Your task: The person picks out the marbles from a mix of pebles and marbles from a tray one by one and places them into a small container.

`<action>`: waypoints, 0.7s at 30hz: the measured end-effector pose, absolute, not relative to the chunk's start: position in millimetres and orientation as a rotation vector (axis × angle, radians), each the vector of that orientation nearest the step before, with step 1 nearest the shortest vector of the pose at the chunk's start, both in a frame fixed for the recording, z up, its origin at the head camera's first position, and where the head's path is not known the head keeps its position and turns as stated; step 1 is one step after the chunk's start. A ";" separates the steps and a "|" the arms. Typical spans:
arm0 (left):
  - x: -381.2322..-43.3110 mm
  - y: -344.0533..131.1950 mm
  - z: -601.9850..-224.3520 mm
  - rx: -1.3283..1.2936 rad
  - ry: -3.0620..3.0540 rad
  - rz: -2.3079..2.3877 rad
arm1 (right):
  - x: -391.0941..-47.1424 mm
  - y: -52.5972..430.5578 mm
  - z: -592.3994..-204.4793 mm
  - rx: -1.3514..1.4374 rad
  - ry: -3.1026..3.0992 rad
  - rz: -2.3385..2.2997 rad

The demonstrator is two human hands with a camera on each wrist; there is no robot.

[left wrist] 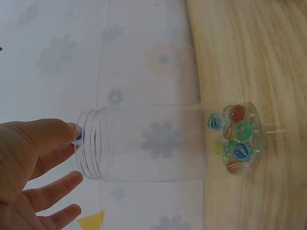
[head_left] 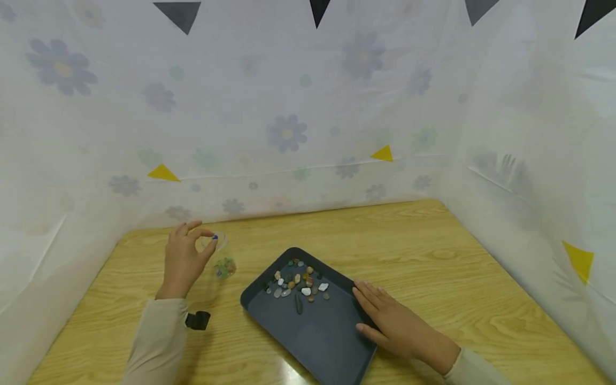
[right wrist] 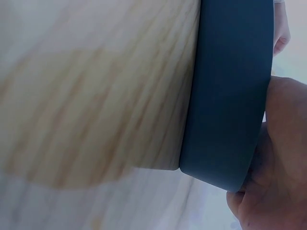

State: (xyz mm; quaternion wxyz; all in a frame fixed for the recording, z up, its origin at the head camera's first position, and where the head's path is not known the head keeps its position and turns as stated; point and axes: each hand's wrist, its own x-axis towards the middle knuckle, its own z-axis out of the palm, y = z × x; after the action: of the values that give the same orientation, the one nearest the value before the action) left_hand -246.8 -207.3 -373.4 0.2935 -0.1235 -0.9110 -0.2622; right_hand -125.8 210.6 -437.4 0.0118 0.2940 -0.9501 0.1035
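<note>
My left hand (head_left: 185, 259) pinches a blue marble (head_left: 215, 237) between thumb and index finger, the other fingers held apart. In the left wrist view the marble (left wrist: 78, 138) is at the mouth of a clear plastic jar (left wrist: 153, 143), partly covered by the fingertips. Several coloured glass marbles (left wrist: 242, 130) lie at the jar's bottom. My right hand (head_left: 397, 323) rests with extended fingers on the right rim of a dark tray (head_left: 327, 342). The tray's side wall (right wrist: 228, 96) fills much of the right wrist view, beside the hand (right wrist: 288, 158).
Several pebbles (head_left: 306, 291) of mixed colours, with a long dark stone (head_left: 299, 304), lie in the tray's far half. The tray sits tilted across the wood-grain table (head_left: 399, 240). White flowered cloth (head_left: 289, 176) encloses the back and both sides.
</note>
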 end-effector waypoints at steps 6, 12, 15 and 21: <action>-246.7 -207.4 -373.7 -0.339 -2.435 -0.737 | -125.6 210.7 -436.3 0.918 -2.950 0.329; -246.1 -208.3 -371.5 -0.331 -2.464 -0.760 | -127.2 210.2 -436.2 0.929 -2.948 0.329; -246.0 -208.8 -371.2 -0.329 -2.472 -0.765 | -127.7 210.1 -436.3 0.931 -2.946 0.332; -246.5 -209.4 -374.8 -0.340 -2.474 -0.789 | -128.4 210.6 -437.6 0.943 -2.945 0.321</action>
State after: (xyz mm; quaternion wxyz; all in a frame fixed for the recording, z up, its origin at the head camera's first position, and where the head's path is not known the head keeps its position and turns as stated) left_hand -246.5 -209.4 -374.8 0.2584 -0.1253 -0.9126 -0.2909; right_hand -128.4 210.6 -437.6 0.0161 0.3032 -0.9472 0.1032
